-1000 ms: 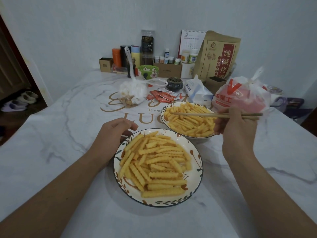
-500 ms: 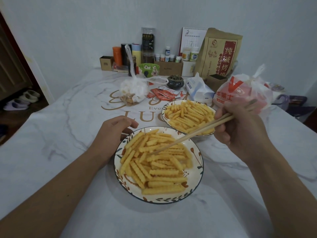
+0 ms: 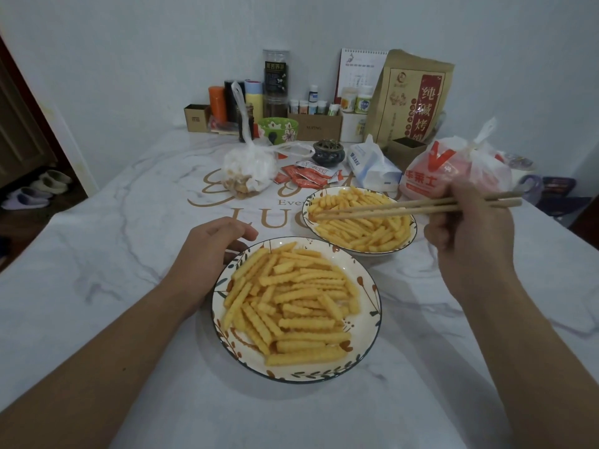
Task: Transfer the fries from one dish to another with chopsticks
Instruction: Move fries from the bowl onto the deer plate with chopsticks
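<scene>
"XUPING" on the small cardboard box (image 3: pixel 313 127); gold "Eve" and "LUC" on the marble tabletop (image 3: pixel 97 241).

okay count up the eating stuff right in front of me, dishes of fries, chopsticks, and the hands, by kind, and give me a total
Dishes of fries: 2, the near dish and the far dish
Chopsticks: 2, one pair gripped in the right hand, tips over the far dish
Hands: 2, the left hand resting at the near dish's rim
Total: 6
</scene>
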`<state>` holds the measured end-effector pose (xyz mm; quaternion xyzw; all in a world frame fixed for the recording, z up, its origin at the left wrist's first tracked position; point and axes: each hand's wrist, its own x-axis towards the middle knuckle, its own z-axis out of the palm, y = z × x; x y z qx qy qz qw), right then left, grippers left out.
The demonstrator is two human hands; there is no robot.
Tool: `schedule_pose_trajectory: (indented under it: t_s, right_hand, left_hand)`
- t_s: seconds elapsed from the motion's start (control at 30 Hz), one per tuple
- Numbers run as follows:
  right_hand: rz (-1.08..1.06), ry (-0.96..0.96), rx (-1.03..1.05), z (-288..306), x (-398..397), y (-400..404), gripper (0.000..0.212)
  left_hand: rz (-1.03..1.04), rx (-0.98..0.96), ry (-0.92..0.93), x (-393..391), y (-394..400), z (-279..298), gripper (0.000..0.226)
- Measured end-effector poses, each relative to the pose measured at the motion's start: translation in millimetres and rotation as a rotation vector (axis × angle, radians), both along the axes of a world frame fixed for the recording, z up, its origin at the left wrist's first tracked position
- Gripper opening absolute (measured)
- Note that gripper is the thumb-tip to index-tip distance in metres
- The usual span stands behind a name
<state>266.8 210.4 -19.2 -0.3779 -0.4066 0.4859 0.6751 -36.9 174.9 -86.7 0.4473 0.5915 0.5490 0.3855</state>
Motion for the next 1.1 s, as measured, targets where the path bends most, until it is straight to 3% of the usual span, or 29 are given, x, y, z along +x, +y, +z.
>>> schedule_pose_trajectory:
  t_s: [0.1, 0.23, 0.53, 0.8, 1.1]
  right_hand:
    - [-0.203, -0.102, 0.051, -2.4, 1.2, 0.5, 0.045]
    - [-0.288, -0.255, 0.087, -9.0, -3.9, 0.5, 0.043]
    - [-0.230, -0.336, 0.111, -26.7, -30.7, 8.7, 0.043]
    - [-0.288, -0.546, 0.255, -29.2, -39.7, 5.2, 0.040]
    - [-0.444, -0.472, 0.221, -27.3, -24.5, 6.0, 0.040]
  left_hand:
    - [-0.003, -0.001, 0.003, -0.5, -0.4, -0.5, 0.032]
    - [-0.002, -0.007, 0.016, -1.8, -0.2, -1.6, 0.031]
    - [-0.006, -0.005, 0.022, -0.9, -0.6, -1.9, 0.032]
    - [-0.008, 0.002, 0.025, -0.1, -1.5, -1.2, 0.031]
    - [-0.014, 0.001, 0.027, -0.7, -1.2, -1.4, 0.032]
